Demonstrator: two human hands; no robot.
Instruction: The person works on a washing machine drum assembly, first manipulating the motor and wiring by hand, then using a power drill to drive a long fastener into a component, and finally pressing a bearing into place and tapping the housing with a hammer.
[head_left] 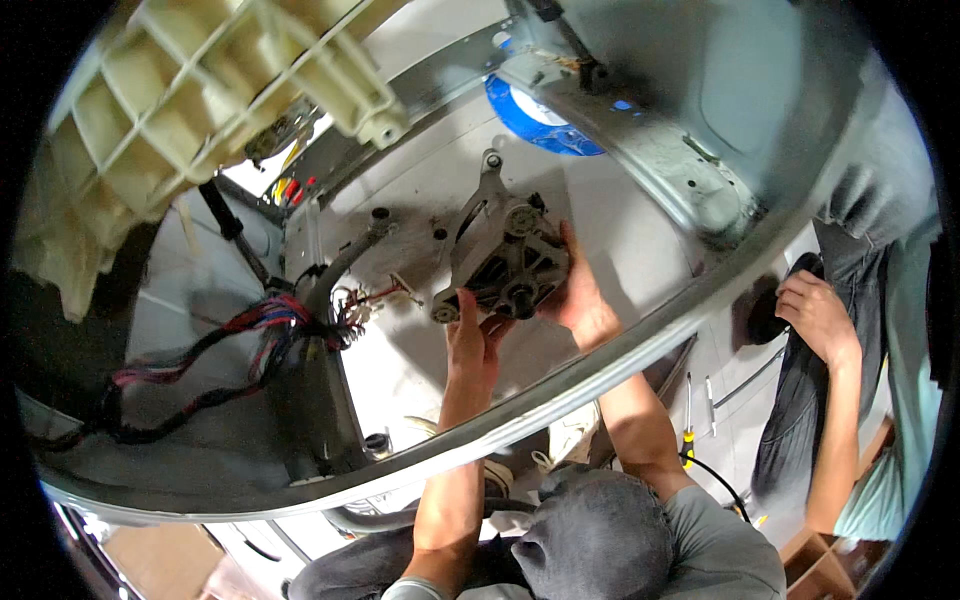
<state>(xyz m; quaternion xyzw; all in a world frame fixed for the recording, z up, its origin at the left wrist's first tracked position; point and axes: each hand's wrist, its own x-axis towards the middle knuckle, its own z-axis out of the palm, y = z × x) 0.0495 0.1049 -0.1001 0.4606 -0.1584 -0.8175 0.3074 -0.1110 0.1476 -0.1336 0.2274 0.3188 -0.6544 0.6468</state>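
Observation:
I hold a dark motor (515, 255) with a cast metal end bracket, inside a grey sheet-metal housing (480, 440). My left hand (472, 340) grips its near left side, thumb up over the bracket and fingers partly hidden underneath. On the right side of the motor, my right hand (583, 295) is wrapped round its body, with most fingers out of sight behind it. The bracket's long lug points away from me. Both forearms pass beneath the housing's curved rim. Left of the motor lies a wire harness (285, 310) with loose red, blue and black leads.
A ribbed cream plastic tub (210, 90) overhangs the upper left. Strut rods (228, 225) cross the housing. A blue-and-white ring (540, 120) lies at the back. At the right are another person's hand (820, 315) and a yellow-black screwdriver (688, 440) on the floor.

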